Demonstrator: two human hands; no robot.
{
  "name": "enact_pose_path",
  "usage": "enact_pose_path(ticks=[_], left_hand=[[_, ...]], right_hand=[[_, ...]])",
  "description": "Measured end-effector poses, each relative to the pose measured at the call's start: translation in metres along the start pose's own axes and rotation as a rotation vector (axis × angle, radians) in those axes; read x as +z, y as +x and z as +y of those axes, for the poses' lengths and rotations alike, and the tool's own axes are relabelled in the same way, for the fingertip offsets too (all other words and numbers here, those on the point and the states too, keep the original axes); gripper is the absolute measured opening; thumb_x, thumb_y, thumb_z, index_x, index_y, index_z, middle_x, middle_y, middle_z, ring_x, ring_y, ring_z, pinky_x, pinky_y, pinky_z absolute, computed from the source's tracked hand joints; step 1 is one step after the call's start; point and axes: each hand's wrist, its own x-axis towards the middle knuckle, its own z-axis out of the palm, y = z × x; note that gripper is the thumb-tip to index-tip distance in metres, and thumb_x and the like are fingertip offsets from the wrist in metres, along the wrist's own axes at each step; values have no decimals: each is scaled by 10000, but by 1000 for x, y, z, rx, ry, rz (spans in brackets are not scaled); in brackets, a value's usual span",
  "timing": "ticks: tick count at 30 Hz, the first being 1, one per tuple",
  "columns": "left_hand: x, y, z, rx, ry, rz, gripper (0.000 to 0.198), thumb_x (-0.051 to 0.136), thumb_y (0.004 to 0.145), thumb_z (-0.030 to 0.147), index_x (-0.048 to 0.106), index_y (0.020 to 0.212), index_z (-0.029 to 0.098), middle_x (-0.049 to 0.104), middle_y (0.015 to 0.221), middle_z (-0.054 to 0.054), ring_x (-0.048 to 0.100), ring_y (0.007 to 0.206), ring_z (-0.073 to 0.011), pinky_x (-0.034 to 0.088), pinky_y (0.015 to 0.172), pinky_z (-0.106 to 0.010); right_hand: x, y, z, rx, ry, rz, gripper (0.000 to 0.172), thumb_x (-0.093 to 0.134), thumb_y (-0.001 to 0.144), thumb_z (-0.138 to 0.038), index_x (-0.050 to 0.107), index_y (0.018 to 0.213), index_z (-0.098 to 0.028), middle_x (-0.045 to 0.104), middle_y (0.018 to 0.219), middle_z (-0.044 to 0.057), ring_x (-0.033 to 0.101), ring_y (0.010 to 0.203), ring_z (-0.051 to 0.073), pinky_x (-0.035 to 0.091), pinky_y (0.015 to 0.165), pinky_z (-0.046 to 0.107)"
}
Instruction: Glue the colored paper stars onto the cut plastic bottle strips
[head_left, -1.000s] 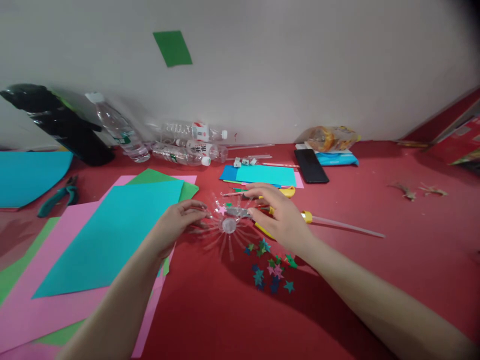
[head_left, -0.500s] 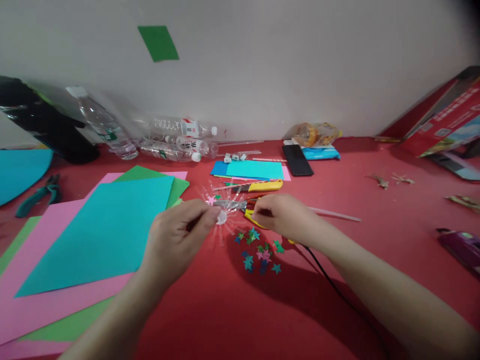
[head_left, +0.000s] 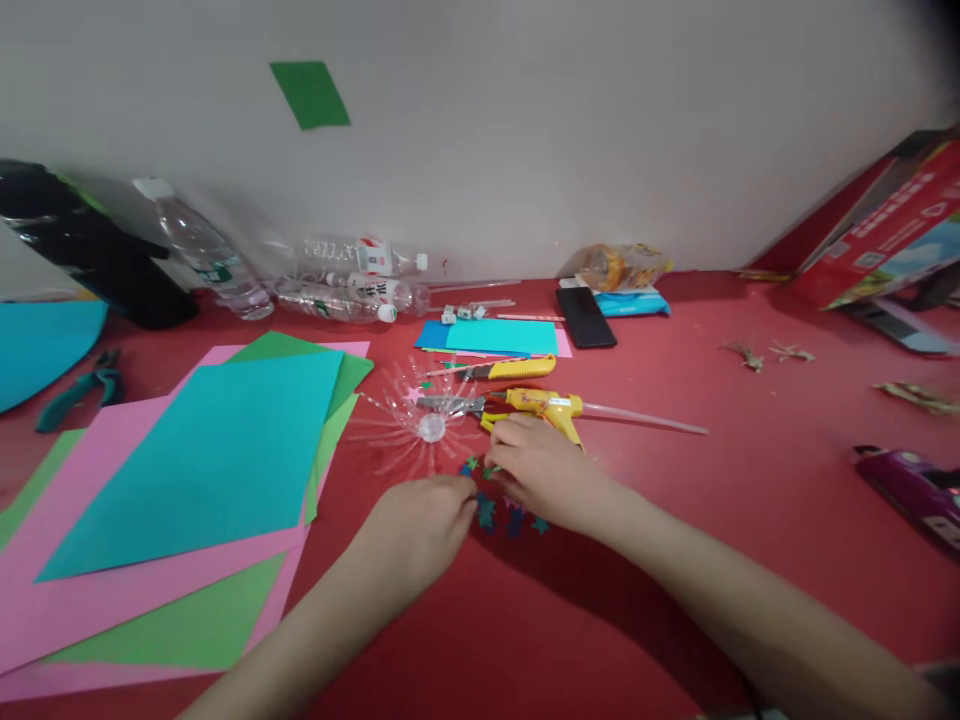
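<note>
Small paper stars (head_left: 486, 514) in blue, green and pink lie in a loose pile before me. My left hand (head_left: 424, 525) is at the pile's left edge, thumb and fingers pressed together. On the upper right of the pile is my right hand (head_left: 547, 472), its fingers curled down among the stars. Whatever either hand pinches is hidden. Beyond my left hand, a clear plastic bottle piece cut into spreading strips (head_left: 431, 428) rests on the table. Scissors (head_left: 457, 404) and a yellow glue gun (head_left: 551, 402) with a clear glue stick lie just beyond my right hand.
Coloured paper sheets (head_left: 202, 460) cover the left of the red table (head_left: 450, 640). A yellow cutter (head_left: 521, 368), a phone (head_left: 585, 317), plastic bottles (head_left: 330, 299) and small paper (head_left: 502, 337) lie toward the wall. Pliers (head_left: 82, 392) are far left, a purple tool (head_left: 911, 495) right.
My left hand has let go of the cut plastic piece and come nearer to me. My right hand has moved down and left, from over the glue gun to the stars.
</note>
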Motion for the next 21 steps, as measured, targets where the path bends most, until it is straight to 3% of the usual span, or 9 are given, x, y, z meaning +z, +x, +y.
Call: enact_pose_path(ticks=[4, 10, 13, 17, 21], left_hand=[[10, 5, -9, -29, -31, 78, 284, 372, 954, 250, 649, 986, 196, 737, 982, -88, 689, 907, -249, 465, 761, -337], [15, 1, -5, -7, -91, 137, 273, 392, 951, 247, 624, 815, 197, 710, 823, -48, 654, 755, -212, 393, 646, -305], [15, -3, -1, 20, -167, 165, 259, 411, 934, 233, 631, 803, 193, 685, 767, -31, 615, 689, -183, 369, 620, -289], [13, -7, 2, 15, -419, 236, 224, 454, 909, 285, 640, 815, 203, 599, 648, 15, 512, 569, -129, 335, 548, -249], [11, -6, 5, -92, -804, 171, 230, 504, 869, 371, 601, 752, 198, 489, 534, 54, 436, 456, -94, 304, 450, -209]], right_hand=[[20, -2, -1, -40, -23, 35, 97, 586, 899, -190, 658, 850, -148, 606, 922, 78, 478, 886, 230, 347, 756, 357], [39, -2, 1, -96, 15, 95, 197, 513, 941, -158, 627, 780, -156, 575, 813, 54, 455, 809, 205, 336, 753, 364], [34, -2, 2, -63, 93, 155, 205, 507, 925, -131, 607, 749, -166, 570, 786, 44, 458, 782, 193, 346, 750, 361], [13, -4, 3, 93, 254, 293, 163, 511, 887, -116, 572, 745, -169, 576, 786, 36, 511, 775, 173, 400, 705, 320], [-7, -8, -2, 129, 417, 382, 181, 483, 901, -97, 549, 755, -182, 588, 763, -6, 567, 694, 107, 455, 616, 225]])
